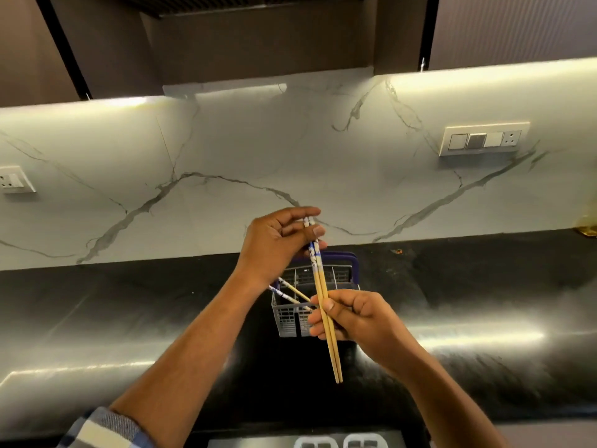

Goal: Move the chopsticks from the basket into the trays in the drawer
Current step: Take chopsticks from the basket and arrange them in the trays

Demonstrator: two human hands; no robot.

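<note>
You had a pair of chopsticks [324, 305] lifted clear of the basket [292, 315], held up over the dark counter [129, 318] between both hands. To do this step well, the thing was to square the two sticks together before carrying them down: keep the patterned ends level at the top, let the plain tips line up below, and only then bring them to the trays [332, 442] just showing at the bottom edge of the view, where the drawer seemed to be.

Your left hand [274, 244] had its fingers curled, thumb and fingertips pinching the patterned top ends. Your right hand [352, 315] was closed loosely round the middle of the pair, thumb pressed across the sticks, the tips poking out below it.

More chopsticks [290, 292] lay slanted in the basket behind your left wrist, so in my judgement the job was only partly done.
</note>
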